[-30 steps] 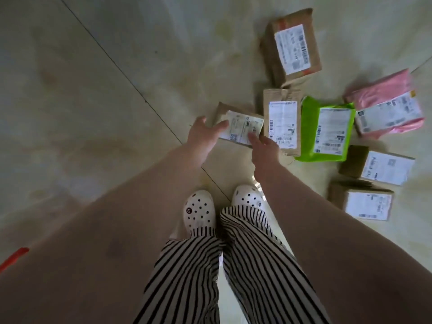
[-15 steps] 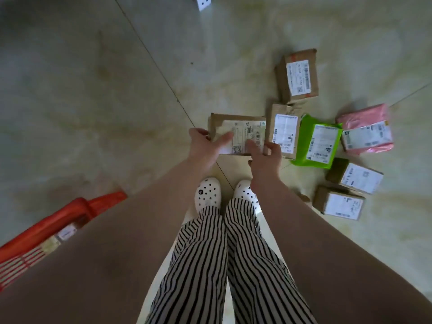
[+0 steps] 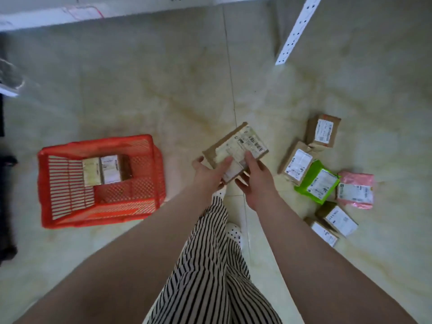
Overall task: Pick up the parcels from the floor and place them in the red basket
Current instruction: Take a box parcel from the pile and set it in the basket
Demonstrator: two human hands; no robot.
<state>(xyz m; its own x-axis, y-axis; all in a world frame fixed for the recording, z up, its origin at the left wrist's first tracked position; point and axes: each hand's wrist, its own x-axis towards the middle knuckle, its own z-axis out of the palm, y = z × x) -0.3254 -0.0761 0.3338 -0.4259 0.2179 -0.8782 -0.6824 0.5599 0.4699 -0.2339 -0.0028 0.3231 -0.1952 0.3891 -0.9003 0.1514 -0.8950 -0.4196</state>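
You are standing over your striped trousers (image 3: 210,277), with both bare arms reaching forward and down. Your left hand (image 3: 209,169) and your right hand (image 3: 256,181) are gripping a flat brown parcel (image 3: 236,150) between them, left fingers curled over its near label edge, right fingers pressing its near right corner from above with the thumb tucked beneath. A second ago this parcel was lying on the floor at the edge of the cluster, with your hands just closing on it; now it is up in the air, tilted, and being carried left. The view has swung as well, so the red basket (image 3: 44,183), only a sliver of rim a moment back, is now showing whole on your left.

That means the pick is done and the carry is under way. The basket is standing well apart from the parcel, and it is already holding two boxed parcels (image 3: 105,169) side by side near its far wall, leaving open floor space at the near end for this one.

To your right, six parcels are still waiting on the floor (image 3: 163,90): two small boxes (image 3: 332,226) nearest, then a green bag (image 3: 318,183) beside a pink bag (image 3: 355,190), a brown bag (image 3: 297,163), and a taped box (image 3: 323,130) farthest out. Most of the job is still ahead.
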